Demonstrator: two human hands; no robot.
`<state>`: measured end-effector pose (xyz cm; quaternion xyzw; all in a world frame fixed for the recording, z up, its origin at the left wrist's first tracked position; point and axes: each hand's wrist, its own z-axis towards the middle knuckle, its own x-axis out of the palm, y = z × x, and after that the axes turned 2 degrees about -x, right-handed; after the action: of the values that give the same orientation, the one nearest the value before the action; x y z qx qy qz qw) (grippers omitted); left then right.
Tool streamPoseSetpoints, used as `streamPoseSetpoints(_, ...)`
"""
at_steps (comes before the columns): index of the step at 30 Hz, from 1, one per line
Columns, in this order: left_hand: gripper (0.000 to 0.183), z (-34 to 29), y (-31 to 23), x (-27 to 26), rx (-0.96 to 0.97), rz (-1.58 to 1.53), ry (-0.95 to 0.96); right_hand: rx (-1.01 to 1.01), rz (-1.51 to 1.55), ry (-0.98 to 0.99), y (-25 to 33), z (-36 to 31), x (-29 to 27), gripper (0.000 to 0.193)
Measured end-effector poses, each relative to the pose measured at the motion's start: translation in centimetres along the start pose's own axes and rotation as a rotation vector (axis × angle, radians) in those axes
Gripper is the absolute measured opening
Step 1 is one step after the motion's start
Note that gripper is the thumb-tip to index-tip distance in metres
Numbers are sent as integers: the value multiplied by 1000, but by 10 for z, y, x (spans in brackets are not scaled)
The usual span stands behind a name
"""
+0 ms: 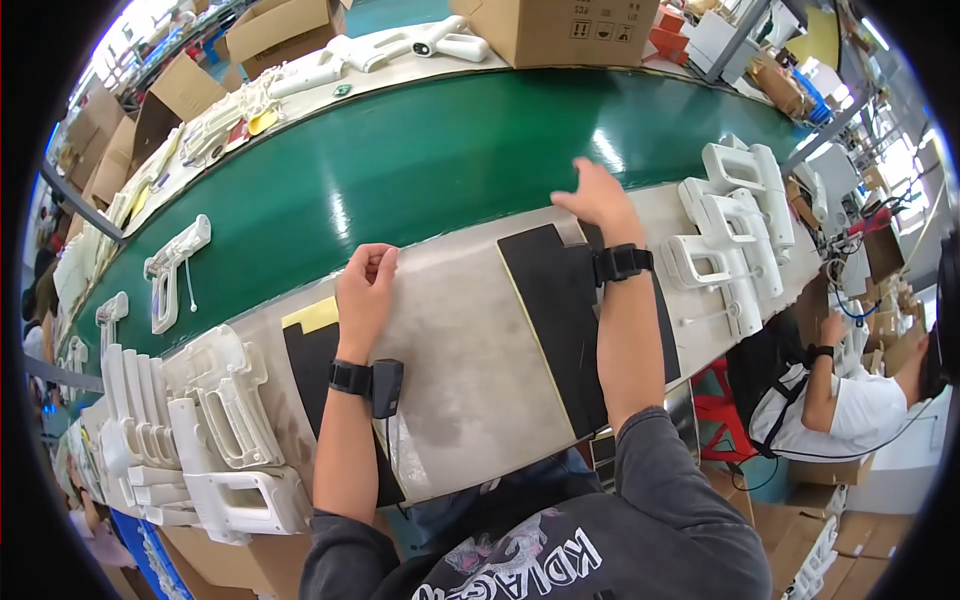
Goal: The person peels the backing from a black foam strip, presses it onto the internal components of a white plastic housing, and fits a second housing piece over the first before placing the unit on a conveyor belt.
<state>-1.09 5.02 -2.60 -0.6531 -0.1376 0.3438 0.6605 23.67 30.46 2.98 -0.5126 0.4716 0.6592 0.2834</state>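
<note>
My left hand (pixel 367 296) is over the left part of the grey work table (pixel 462 370), its fingers curled in. Whether anything is inside them is hidden. My right hand (pixel 602 197) reaches over the edge of the green conveyor belt (pixel 450 165), thumb and fingers apart, holding nothing. Beneath my right forearm lies a black mat (pixel 550 320) with a yellow edge. To the right of that hand, white gun-shaped plastic housings (pixel 735 230) are piled up. More white plastic half shells (pixel 228 400) stand stacked left of my left arm.
White gun-shaped pieces (pixel 180 270) ride on the belt at the left. Across it are long white parts (pixel 400 48) and a cardboard box (pixel 560 30). A yellow strip (pixel 312 316) tops another dark mat. A co-worker (pixel 850 385) sits at the right by a red stool (pixel 722 410).
</note>
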Motion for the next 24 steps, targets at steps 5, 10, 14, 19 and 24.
streamPoseSetpoints(5, 19, -3, 7, -10, -20, 6, -1, 118, -105, 284, 4, -8, -2, 85)
streamPoseSetpoints(10, 20, -1, 7, -7, -4, -29, -3, 94, -73, -12, 15, -10, -6, 64)
streamPoseSetpoints(14, 20, -5, 1, -11, -14, -62, -12, -290, 162, -521, 56, -54, -67, 56)
streamPoseSetpoints(19, 17, -7, -10, -9, 159, -68, -26, -891, 521, -1069, 117, -122, -123, 55)
streamPoseSetpoints(24, 31, -6, -11, -8, 87, -325, 43, -816, 1025, -1169, 126, -141, -133, 41)
